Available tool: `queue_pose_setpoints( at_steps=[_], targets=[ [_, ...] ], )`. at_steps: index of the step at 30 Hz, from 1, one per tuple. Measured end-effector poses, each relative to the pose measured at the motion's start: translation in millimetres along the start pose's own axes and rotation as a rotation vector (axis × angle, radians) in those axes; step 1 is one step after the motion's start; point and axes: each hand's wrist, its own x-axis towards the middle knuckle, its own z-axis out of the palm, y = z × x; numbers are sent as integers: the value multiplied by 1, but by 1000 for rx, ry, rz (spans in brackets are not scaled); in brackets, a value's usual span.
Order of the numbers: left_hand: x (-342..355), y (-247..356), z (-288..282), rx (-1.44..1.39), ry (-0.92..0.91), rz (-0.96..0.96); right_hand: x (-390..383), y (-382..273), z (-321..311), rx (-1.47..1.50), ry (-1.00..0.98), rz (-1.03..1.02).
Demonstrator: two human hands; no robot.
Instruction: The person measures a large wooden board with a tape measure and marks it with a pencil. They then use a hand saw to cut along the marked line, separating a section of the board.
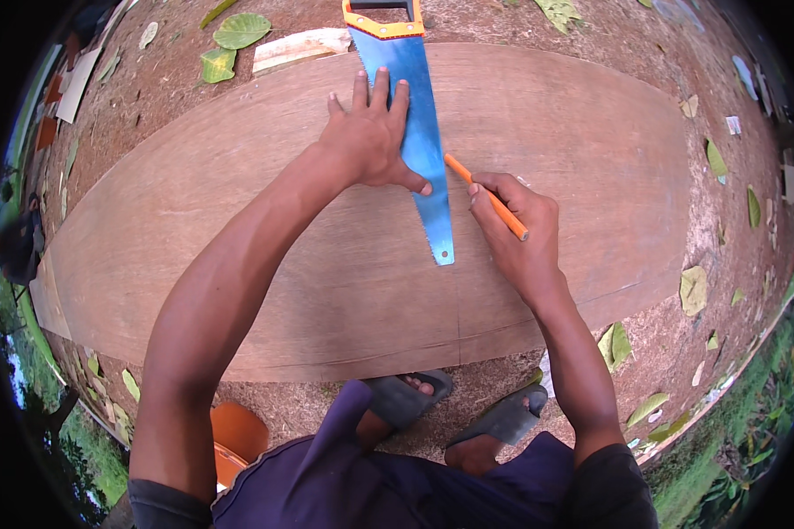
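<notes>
A hand saw (428, 123) with a blue blade and an orange-and-black handle lies on a brown plywood sheet (238, 238), its handle pointing away from me and reaching past the far edge. My left hand (370, 137) is spread over the blade and presses it flat, thumb near the narrow end. Pinched in my right hand (520, 216) is an orange carpenter's pencil (508, 217); its far tip meets the right edge of the blade. A thin dark line runs on the plywood from below the blade's end toward the near edge.
Dirt ground with scattered leaves (243, 31) surrounds the sheet. A pale wood offcut (300, 48) lies beyond the far edge. By my left leg stands an orange container (238, 432). My sandalled feet (503, 419) are at the sheet's near edge. Grass shows at both sides.
</notes>
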Motion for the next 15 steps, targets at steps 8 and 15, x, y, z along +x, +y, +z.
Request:
queue_pose_setpoints(
  at_steps=[8, 15],
  targets=[
    [0, -1, 3, -2, 11, 9, 22, 2, 7, 26, 29, 42],
    [-1, -2, 1, -4, 1, 3, 82, 16, 21, -10, 92, -86]
  ],
)
